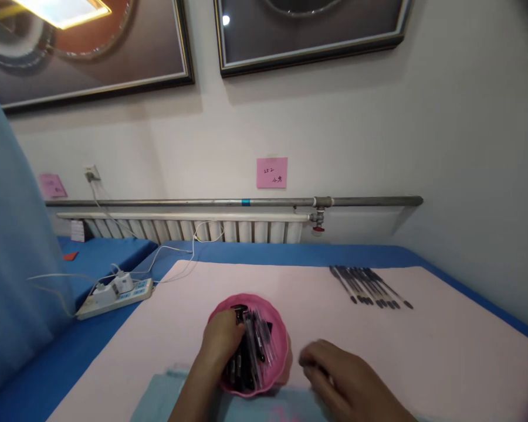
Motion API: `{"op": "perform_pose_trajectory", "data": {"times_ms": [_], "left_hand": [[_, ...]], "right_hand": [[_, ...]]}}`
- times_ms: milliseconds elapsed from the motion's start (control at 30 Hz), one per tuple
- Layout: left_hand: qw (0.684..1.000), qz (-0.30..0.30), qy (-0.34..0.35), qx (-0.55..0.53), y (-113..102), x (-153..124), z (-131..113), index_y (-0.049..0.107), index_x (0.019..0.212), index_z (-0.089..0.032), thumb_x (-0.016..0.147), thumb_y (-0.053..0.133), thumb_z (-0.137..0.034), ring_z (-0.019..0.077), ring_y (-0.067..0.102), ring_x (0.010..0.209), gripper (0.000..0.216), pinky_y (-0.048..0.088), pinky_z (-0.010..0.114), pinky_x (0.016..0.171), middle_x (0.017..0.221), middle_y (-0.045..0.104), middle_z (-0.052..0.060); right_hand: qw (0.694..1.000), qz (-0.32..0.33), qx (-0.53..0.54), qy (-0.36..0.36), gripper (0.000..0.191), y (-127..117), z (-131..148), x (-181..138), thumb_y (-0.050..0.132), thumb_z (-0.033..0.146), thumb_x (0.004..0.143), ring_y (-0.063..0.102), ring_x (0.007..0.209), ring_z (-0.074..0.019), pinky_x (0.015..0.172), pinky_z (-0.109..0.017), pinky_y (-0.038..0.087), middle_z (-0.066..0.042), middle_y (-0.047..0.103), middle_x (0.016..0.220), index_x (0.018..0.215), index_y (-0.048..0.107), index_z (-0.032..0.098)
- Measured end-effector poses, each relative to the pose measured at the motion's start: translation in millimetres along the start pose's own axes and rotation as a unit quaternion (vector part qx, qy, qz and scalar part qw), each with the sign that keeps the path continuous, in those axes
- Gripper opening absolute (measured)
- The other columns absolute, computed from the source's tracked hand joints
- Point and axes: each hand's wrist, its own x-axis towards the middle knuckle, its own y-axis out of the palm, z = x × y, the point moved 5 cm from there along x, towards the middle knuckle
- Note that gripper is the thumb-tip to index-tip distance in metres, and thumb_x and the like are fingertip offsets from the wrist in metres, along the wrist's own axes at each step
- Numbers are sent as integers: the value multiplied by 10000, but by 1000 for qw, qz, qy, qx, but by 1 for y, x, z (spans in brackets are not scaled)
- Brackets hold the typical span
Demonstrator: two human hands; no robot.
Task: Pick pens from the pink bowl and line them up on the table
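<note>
A round pink bowl [283, 351] with a wavy rim holds clear slim tubes [266, 337] and black pen-like parts [245, 366]. My left hand [222, 337] reaches over the bowl's left side, its fingers bent down among the black parts. Its fingertips are mostly hidden, so what it grips cannot be made out. To the right of the bowl, my right hand [334, 372] hovers with curled fingers, blurred by motion. Anything inside that curl is too unclear to name. Farther back on the right lies a row of several slim pen-like sticks [369, 286] with pale shafts and dark ends.
Pink sheeting [185, 316] covers the blue table [255, 253]. A power strip [114, 299] with white plugs and cables lies at the left edge, near a blue curtain [17, 264]. Light blue cloth [158, 395] is at the front. A radiator [246, 230] and pipe [193, 203] run along the wall.
</note>
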Motion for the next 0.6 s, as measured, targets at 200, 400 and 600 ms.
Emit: {"op": "perform_pose_trajectory", "data": {"times_ms": [200, 400, 600], "left_hand": [[999, 6, -27, -26, 9, -2, 6, 641, 608, -210, 638, 564, -218, 232, 606, 611, 84, 363, 303, 567, 645, 681, 79], [998, 28, -52, -35, 17, -4, 3, 636, 571, -226, 612, 593, -255, 227, 597, 589, 66, 306, 287, 514, 642, 685, 75], [995, 59, -57, -62, 19, -5, 2, 581, 539, -219, 615, 574, -209, 201, 574, 584, 77, 283, 271, 504, 606, 647, 30]], "right_hand": [[981, 125, -144, 18, 250, 40, 5, 82, 410, 136, 769, 647, 665, -203, 525, -246, 343, -82, 713, 736, 708, 649, 179], [985, 138, -99, -1, 201, 74, -11, 95, 484, 142, 716, 658, 621, -216, 476, -242, 298, -50, 714, 725, 833, 626, 223], [990, 122, -65, 31, 169, 82, -25, 95, 489, 193, 720, 637, 590, -201, 473, -246, 303, -32, 696, 674, 817, 621, 236]]}}
